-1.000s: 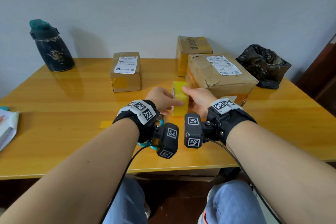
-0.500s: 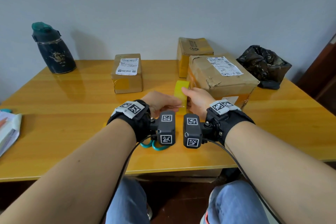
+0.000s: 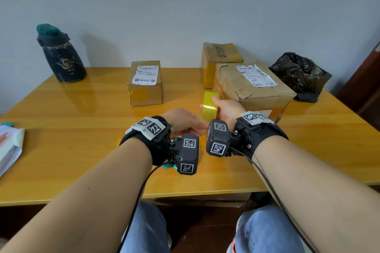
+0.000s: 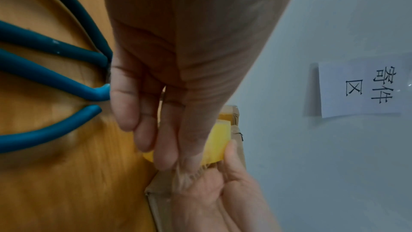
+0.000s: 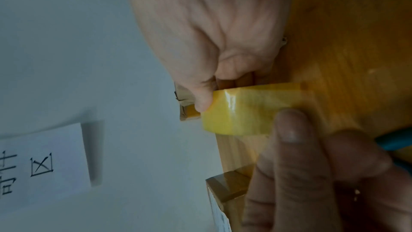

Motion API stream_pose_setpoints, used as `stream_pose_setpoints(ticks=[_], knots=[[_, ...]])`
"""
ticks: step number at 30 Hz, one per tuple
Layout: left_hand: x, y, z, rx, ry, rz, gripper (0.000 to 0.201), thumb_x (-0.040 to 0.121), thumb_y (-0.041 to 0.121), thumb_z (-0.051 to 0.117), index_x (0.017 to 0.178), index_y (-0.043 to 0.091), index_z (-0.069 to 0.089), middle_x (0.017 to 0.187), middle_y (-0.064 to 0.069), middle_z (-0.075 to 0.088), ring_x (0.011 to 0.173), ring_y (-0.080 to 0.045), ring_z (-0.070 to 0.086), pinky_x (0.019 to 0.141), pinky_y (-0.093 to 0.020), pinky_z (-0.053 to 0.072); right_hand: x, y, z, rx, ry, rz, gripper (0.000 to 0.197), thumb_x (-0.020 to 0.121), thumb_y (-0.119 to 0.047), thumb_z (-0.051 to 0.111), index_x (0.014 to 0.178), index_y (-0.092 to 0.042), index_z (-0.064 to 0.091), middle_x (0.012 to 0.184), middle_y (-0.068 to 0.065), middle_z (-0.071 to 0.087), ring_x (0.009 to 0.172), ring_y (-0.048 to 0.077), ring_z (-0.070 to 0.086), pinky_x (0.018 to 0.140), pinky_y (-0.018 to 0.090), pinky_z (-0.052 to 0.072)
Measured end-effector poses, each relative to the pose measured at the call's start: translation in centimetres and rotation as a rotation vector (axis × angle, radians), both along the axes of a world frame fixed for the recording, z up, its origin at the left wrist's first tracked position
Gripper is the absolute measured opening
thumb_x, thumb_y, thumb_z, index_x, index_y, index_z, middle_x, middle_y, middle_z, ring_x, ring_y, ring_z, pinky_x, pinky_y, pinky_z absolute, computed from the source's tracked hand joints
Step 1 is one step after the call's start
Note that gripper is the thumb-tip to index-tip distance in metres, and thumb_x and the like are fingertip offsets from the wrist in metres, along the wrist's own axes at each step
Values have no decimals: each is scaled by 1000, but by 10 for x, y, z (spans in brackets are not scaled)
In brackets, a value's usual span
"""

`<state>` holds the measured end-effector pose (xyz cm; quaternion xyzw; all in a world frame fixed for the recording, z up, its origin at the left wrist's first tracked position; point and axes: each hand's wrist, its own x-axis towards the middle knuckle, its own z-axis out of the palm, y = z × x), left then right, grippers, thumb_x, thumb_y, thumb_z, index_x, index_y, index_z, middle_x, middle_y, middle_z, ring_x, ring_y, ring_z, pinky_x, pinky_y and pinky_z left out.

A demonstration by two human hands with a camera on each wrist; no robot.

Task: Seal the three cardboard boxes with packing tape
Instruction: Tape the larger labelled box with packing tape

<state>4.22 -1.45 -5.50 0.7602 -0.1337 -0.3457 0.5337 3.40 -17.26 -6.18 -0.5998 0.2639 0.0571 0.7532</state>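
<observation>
Yellow tape roll point(image 3: 209, 107), brown boxes point(image 3: 254, 88), teal-handled scissors point(image 4: 51, 77), orange-yellow table point(image 3: 82, 133).

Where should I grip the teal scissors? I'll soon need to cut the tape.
Probably by the scissors' looped handles, coming from above: they lie flat on the table under the left hand, facing the table's near edge. The blades are hidden.

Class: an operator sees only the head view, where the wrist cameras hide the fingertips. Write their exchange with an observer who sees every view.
Operator: Is any tape off the roll?
Observer: Yes. The right wrist view shows a tape strip running from the tape roll, gripped by the right hand, to the left hand, which pinches it.
Operator: That teal bit under the left wrist?
Observer: Scissors, lying on the table, in the left wrist view.
</observation>
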Motion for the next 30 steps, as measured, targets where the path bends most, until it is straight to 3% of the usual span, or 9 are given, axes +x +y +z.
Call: stream_pose_setpoints(ticks=[3,8,12,15,18,20,24,27,30], knots=[[-1,3,-3,29,-17,-12,29,60,28,84,76,8,72,77,-8,73,68,-13,65,78,-29,50,-1,-6,4,78,52,58,43,98,-40,47,122,-5,59,102,8,68,84,26,64,70,40,51],[2,2,-9,98,-116,89,23,72,21,83,75,10,63,74,-10,63,66,-19,56,85,-39,52,-4,-1,5,157,25,35,44,99,-36,47,129,-5,55,116,13,64,88,28,63,68,43,50],[5,0,-12,104,-220,190,45,68,29,86,99,13,58,95,-3,63,80,-20,62,87,-41,55,-2,2,9,170,28,-13,46,98,-37,49,132,-7,52,127,14,62,110,32,60,75,47,50],[8,0,-12,32,-179,140,50,75,34,81,118,16,62,117,-3,66,97,-15,63,90,-33,53,-2,2,11,200,17,19,44,99,-38,45,129,-7,54,117,10,64,94,28,63,69,42,53],[8,1,-12,-7,-111,57,31,78,37,78,102,17,74,103,-17,70,85,-23,61,86,-37,55,-4,5,12,165,-5,65,39,99,-30,49,127,-5,57,111,11,65,82,24,63,52,32,55],[6,2,-11,-5,-102,36,19,81,28,76,97,17,74,87,-12,67,72,-19,56,69,-28,50,-4,5,12,127,-20,67,38,99,-28,50,129,-5,58,118,11,63,80,23,63,55,32,52],[8,1,-9,-5,-90,163,22,78,11,78,98,16,69,79,-6,61,65,-18,49,63,-28,42,-1,7,11,140,-31,63,36,99,-27,51,126,-4,59,103,10,66,80,23,63,60,35,51],[9,-1,-9,46,-49,350,29,72,10,83,83,8,57,76,-11,63,63,-21,55,70,-34,51,0,11,11,88,-44,8,40,96,-24,56,131,-5,54,121,12,63,98,27,64,66,37,52],[4,0,-6,-41,82,297,19,74,10,81,75,4,63,81,-15,67,65,-19,62,68,-27,56,2,12,9,45,-62,-15,39,95,-21,58,131,-7,54,131,14,58,116,32,58,85,43,51]])
